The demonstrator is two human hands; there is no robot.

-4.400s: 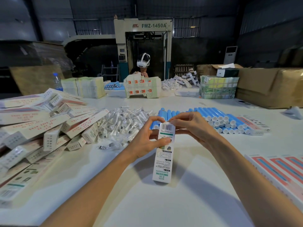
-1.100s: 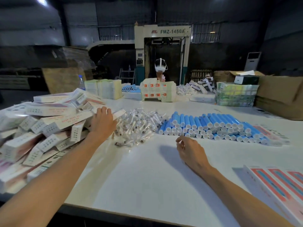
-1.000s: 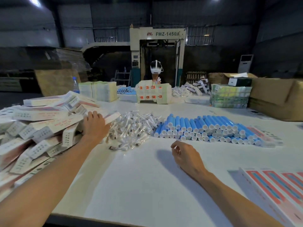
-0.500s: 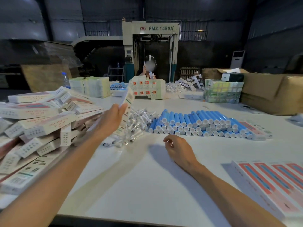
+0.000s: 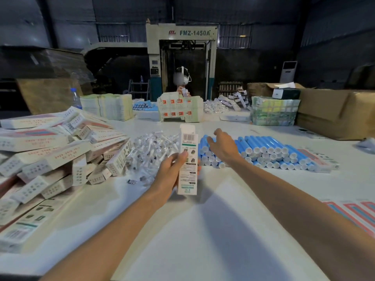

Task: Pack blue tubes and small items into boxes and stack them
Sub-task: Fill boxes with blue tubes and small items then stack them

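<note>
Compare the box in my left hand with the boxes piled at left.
The held box stands upright, top flap open; the piled boxes lie jumbled on their sides. The left hand grips the held box; nothing touches the piled boxes. Both are long white printed cartons.

A narrow white box (image 5: 187,159) with a barcode and green stripe is standing upright, top flap open, the left hand (image 5: 172,169) gripping its lower half. White-capped blue tubes (image 5: 267,151) are lying stacked in a row just to its right, the right hand (image 5: 222,146) spreading over their left end. Clear-wrapped small items (image 5: 154,151) are lying heaped just to its left, beside a pile of white boxes (image 5: 60,157).
</note>
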